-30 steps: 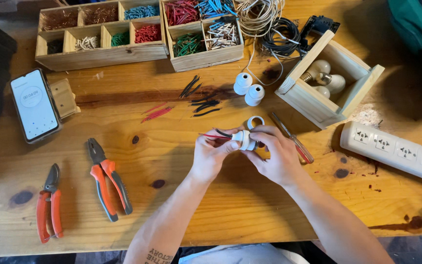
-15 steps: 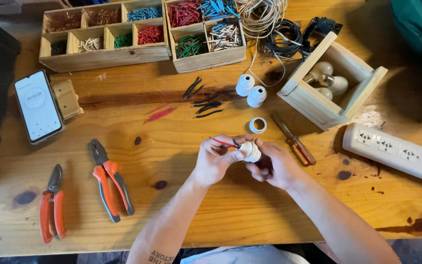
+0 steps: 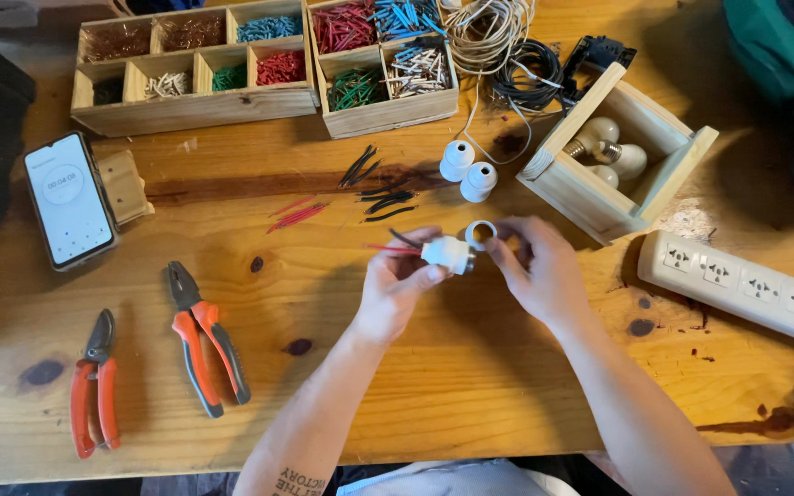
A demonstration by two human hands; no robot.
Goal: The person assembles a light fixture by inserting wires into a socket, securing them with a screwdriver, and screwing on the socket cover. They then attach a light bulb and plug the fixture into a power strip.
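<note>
Partly, right hand [image 3: 544,271] hides white socket [image 3: 446,252].

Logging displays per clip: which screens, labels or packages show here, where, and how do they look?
Smartphone: far left on the wooden table, left of the orange-handled pliers; black rounded rectangle, lit white screen showing a circular dial.
Packages, signs or labels: none that I can make out.

My right hand [image 3: 544,276] hides part of the white socket [image 3: 448,253]; power strip [image 3: 746,289] & green bag [image 3: 783,50] cut off at the edge.
</note>
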